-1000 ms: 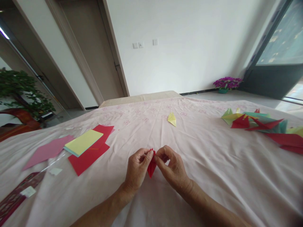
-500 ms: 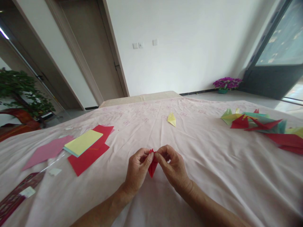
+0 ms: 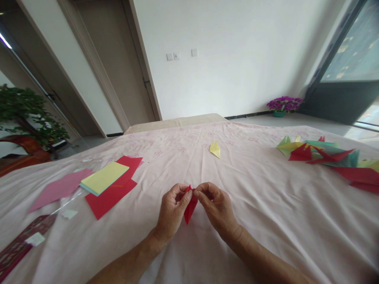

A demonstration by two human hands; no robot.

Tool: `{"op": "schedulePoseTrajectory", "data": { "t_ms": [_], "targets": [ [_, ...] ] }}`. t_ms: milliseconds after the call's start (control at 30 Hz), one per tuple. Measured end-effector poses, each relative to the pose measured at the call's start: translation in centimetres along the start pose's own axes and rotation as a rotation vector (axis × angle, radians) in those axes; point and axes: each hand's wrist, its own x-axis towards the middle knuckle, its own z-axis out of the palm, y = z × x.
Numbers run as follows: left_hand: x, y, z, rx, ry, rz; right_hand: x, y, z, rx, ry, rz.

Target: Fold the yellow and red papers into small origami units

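Note:
A narrow piece of folded red paper is held upright between my two hands, its pointed end downward, just over the cloth. My left hand pinches its upper left side between thumb and fingers. On the other side, my right hand pinches the top right edge, thumb close to the left thumb. Fingers hide part of the upper folds. Beyond the hands lies a small folded yellow paper piece on the tablecloth.
Yellow sheets lie over red sheets at left, beside a pink sheet and a dark red patterned packet. Several folded paper shapes are heaped at right. The pale tablecloth is wrinkled.
The red paper has tilted slightly, its lower tip shifting a little down and left. Both hands keep their pinch in nearly the same place.

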Motion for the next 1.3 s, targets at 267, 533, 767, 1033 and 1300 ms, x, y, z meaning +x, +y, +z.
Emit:
{"op": "schedulePoseTrajectory", "data": {
  "t_ms": [267, 533, 767, 1033, 1300],
  "targets": [
    [0.23, 0.15, -0.09, -0.072, -0.002, -0.047, 0.31, 0.81, 0.14, 0.205, -0.077, 0.128],
    [0.46, -0.22, -0.25, -0.135, -0.042, -0.083, 0.52, 0.27, 0.22, 0.354, -0.095, 0.216],
    [0.38, -0.03, -0.14, -0.132, -0.046, -0.106, 0.50, 0.13, 0.28, 0.376, -0.104, 0.239],
    [0.35, 0.37, -0.24, -0.129, -0.067, -0.104, 0.53, 0.46, 0.26, 0.356, -0.111, 0.235],
    [0.79, 0.04, -0.53, -0.116, -0.100, -0.100, 0.42, 0.74, 0.37, 0.359, -0.114, 0.227]
  ]
}}
